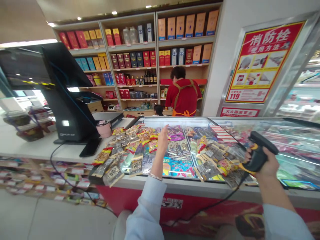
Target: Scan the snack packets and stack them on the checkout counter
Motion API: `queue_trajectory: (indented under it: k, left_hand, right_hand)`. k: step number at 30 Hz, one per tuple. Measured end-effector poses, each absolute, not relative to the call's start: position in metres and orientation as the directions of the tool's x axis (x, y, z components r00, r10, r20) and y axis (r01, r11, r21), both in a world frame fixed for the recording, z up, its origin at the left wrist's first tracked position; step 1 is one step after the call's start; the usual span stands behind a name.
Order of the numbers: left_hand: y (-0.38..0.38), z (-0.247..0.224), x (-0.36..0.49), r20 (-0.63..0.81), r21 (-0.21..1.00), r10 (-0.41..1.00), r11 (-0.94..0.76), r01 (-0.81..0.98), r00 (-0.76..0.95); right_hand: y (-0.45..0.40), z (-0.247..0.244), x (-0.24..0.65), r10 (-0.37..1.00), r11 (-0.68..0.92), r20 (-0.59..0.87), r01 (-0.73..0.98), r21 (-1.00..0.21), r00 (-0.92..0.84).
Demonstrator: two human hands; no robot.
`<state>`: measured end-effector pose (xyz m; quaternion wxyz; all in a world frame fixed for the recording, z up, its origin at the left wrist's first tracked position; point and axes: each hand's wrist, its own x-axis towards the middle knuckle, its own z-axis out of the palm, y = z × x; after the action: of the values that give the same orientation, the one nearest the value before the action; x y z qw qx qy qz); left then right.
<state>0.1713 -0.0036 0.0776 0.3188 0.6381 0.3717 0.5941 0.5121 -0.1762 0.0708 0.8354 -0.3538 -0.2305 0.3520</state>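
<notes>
My right hand (268,163) is wrapped round a black and yellow handheld scanner (258,155), held above the right part of the glass-topped freezer. From the scanner's grip a black cable runs down to the left. My left hand (163,135) reaches out over the freezer's middle with a finger pointing forward; nothing shows in it. Beneath and around it lie many small snack packets. Dark packets (207,169) and a red-yellow packet (226,166) lie left of the scanner, and other packets (136,163) are spread to the left of my left hand.
On the white counter at left stand a black register screen (67,110), a pink cup (103,129) and a black phone (90,147). A person in red (185,96) is behind the freezer (175,181), facing shelves of boxes (135,60). Lidded baskets (30,130) sit far left.
</notes>
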Motion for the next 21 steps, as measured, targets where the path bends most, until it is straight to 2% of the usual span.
queue_trajectory:
  k: [5,10,14,21]
  left_hand:
    - [0.001,0.063,0.117,0.511,0.859,0.857,-0.503,0.097,-0.074]
    - [0.004,0.049,0.065,0.498,0.867,0.851,-0.486,0.105,-0.168]
    - [0.003,0.038,0.034,0.474,0.88,0.842,-0.451,0.148,-0.256]
    - [0.008,0.016,0.008,0.309,0.945,0.865,-0.326,0.024,-0.397]
  right_hand:
    - [-0.139,0.082,0.445,0.851,0.431,0.175,-0.469,-0.771,0.496]
    - [-0.103,0.084,0.373,0.957,0.272,0.167,-0.534,-0.8,0.238]
    - [-0.08,0.08,0.316,0.979,0.198,0.186,-0.564,-0.802,0.079]
    - [-0.05,0.065,0.244,0.983,0.063,0.154,-0.604,-0.794,-0.099]
